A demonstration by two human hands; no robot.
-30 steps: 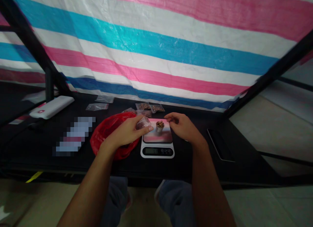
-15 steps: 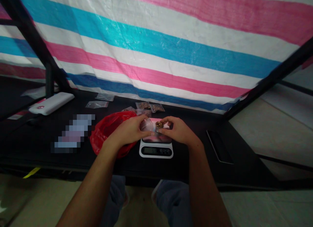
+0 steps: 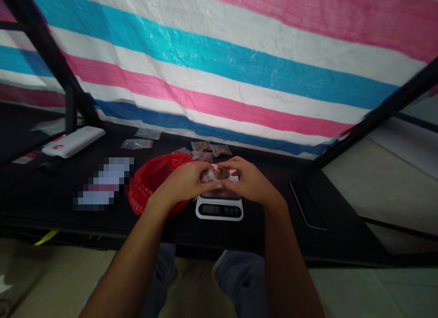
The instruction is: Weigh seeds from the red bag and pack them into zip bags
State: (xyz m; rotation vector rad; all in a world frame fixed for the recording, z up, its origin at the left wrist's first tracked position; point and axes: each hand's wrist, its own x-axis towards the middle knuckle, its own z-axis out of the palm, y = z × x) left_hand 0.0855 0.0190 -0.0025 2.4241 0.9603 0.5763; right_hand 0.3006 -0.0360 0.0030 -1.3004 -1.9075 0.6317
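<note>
A small clear plastic bag (image 3: pixel 221 173) with brown, grain-like pieces inside is between my hands, just over the platform of a white digital kitchen scale (image 3: pixel 219 210). My left hand (image 3: pixel 185 183) is closed on the bag's left end, where the plastic looks bare. At the filled end, my right hand (image 3: pixel 252 181) has its thumb and fingers closed on the same bag. Digits on the scale's display are too blurred to read. A red plastic bag (image 3: pixel 145 183) stands with its mouth wide, partly behind my left hand and forearm.
Several filled small bags (image 3: pixel 221 149) lie behind the scale on the black table (image 3: pixel 273 233). Flat clear bags (image 3: pixel 137 143) and a white power-bank-like device (image 3: pixel 73 142) are at the back left. A dark phone (image 3: pixel 307 205) lies right. Striped sheeting (image 3: pixel 219 76) hangs behind.
The brown pieces in the small bag have shifted slightly left, and my right fingers now sit around its filled end. My hands have come a little closer together.
</note>
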